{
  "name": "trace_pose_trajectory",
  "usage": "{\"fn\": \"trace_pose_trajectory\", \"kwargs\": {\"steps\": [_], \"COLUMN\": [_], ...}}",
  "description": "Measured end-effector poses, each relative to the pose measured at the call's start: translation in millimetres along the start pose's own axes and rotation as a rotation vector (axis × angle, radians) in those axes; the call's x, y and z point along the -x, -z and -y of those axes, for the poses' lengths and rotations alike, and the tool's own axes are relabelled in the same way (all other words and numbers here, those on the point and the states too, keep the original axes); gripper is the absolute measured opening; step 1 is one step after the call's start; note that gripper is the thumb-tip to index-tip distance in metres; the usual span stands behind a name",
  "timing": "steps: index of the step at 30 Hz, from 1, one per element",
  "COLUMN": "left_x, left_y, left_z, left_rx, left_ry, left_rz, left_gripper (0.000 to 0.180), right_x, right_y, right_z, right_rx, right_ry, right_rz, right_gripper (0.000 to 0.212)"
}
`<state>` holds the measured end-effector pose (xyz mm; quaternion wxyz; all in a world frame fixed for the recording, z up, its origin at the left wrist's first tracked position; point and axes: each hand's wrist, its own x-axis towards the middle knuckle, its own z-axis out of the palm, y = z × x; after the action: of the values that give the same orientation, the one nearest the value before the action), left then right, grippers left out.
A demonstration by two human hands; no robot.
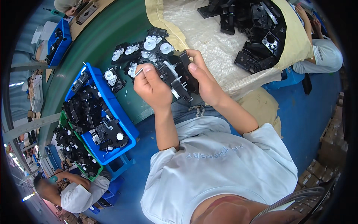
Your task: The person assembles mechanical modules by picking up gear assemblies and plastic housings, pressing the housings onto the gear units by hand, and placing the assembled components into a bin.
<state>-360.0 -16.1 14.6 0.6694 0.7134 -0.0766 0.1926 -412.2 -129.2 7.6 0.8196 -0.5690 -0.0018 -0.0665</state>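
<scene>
My right hand (204, 81) grips a black plastic gear housing (178, 76) with white gears, held above my lap. My left hand (151, 86) pinches a small silver metal pin (139, 72) against the housing's left side. Several more black housings with white gears (149, 46) lie on the green belt (112, 30) just beyond my hands.
A blue bin (112, 108) of black parts stands at my left, a green bin (87, 164) behind it. A large tan sack (223, 44) of black frames lies at the upper right. One person sits at the lower left, another at the far right.
</scene>
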Motion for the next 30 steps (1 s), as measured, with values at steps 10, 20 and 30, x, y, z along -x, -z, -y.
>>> {"fn": "trace_pose_trajectory", "kwargs": {"steps": [10, 20, 30], "left_x": [1, 5, 9], "left_y": [3, 11, 17], "left_z": [3, 8, 8], "left_rx": [0.005, -0.136, -0.201], "left_ry": [-0.043, -0.084, -0.074], "left_rz": [-0.044, -0.01, 0.002], "left_gripper": [0.026, 0.027, 0.027], "right_x": [1, 3, 1], "right_y": [-7, -13, -13], "right_z": [2, -1, -9], "right_rx": [0.018, 0.049, 0.092], "right_ry": [-0.015, -0.062, -0.089], "right_rz": [0.014, -0.017, -0.023], "right_gripper": [0.041, 0.039, 0.036]}}
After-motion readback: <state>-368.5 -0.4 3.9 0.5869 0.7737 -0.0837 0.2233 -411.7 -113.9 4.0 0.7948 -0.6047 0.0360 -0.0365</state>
